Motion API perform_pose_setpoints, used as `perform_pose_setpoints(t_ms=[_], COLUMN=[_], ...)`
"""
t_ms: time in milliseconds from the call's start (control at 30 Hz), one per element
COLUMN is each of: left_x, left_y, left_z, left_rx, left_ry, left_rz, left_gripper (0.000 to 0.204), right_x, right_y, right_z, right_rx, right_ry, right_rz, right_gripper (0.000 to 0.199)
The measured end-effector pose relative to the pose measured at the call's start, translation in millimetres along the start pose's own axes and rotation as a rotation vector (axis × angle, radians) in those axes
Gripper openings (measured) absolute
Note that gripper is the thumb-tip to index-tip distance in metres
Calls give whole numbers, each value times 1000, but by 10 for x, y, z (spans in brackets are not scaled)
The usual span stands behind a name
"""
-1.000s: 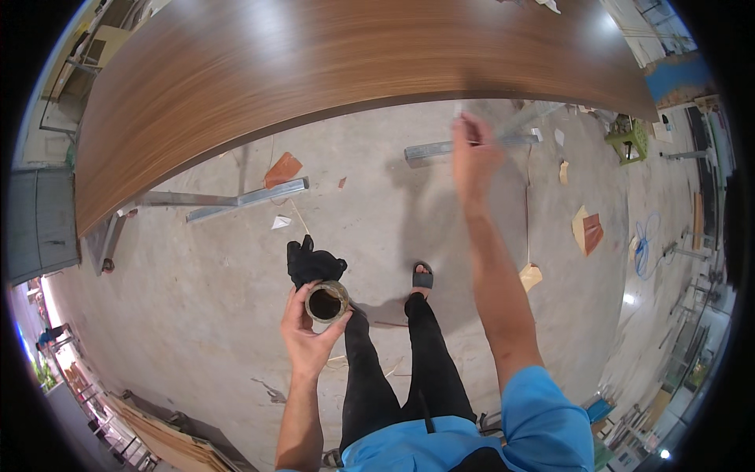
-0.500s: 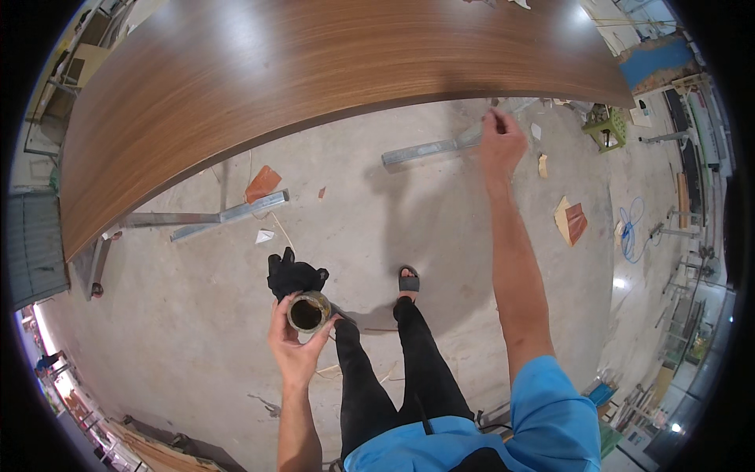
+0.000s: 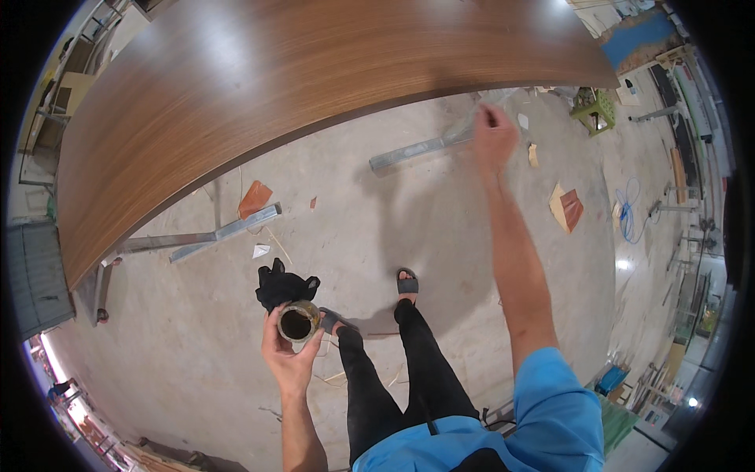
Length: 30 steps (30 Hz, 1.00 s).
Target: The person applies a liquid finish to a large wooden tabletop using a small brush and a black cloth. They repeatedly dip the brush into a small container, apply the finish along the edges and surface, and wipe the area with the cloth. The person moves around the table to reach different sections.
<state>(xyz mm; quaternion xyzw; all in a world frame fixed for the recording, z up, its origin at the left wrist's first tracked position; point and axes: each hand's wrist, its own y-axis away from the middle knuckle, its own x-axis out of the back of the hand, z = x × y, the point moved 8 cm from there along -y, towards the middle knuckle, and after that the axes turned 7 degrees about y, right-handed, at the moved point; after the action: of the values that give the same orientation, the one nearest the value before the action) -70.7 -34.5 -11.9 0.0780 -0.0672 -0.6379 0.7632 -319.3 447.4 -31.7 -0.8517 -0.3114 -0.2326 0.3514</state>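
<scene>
My left hand (image 3: 289, 366) is wrapped round an open, round jar (image 3: 314, 313) with a grimy, yellowish rim. Its inside looks dark; what it holds cannot be made out. Just beyond the jar is a bunched black cloth or glove (image 3: 285, 289); whether my fingers touch it is hidden. My right arm reaches forward, and my right hand (image 3: 495, 140) is closed and slightly blurred close to the near edge of a large brown wood-grain tabletop (image 3: 314, 71). Anything between its fingers is too small to name.
Metal table legs (image 3: 409, 153) with flat feet show beneath the board. Brown and tan scraps (image 3: 566, 208) lie on the concrete floor. Farther right are a green stool (image 3: 594, 112) and a coiled blue cable (image 3: 627, 212). My sandalled feet stand below the board.
The view has shifted slightly. My right hand stays near the board's edge with its fingers curled. My left hand still grips the jar, now a little lower and farther left in view.
</scene>
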Motion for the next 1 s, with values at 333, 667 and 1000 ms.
perform_pose_setpoints(t_ms=[333, 667, 1000], left_x=[7, 186, 621], left_y=[7, 54, 162], left_z=[-7, -40, -50], left_rx=[6, 2, 14], left_ry=[-40, 13, 12], left_rz=[25, 61, 129], left_gripper=[71, 71, 71], right_x=[-572, -443, -697], right_y=[867, 631, 1437], right_z=[-947, -820, -1738], right_rx=[313, 93, -66], right_ry=[-271, -149, -396], right_rz=[-370, -138, -276], right_gripper=[13, 16, 15])
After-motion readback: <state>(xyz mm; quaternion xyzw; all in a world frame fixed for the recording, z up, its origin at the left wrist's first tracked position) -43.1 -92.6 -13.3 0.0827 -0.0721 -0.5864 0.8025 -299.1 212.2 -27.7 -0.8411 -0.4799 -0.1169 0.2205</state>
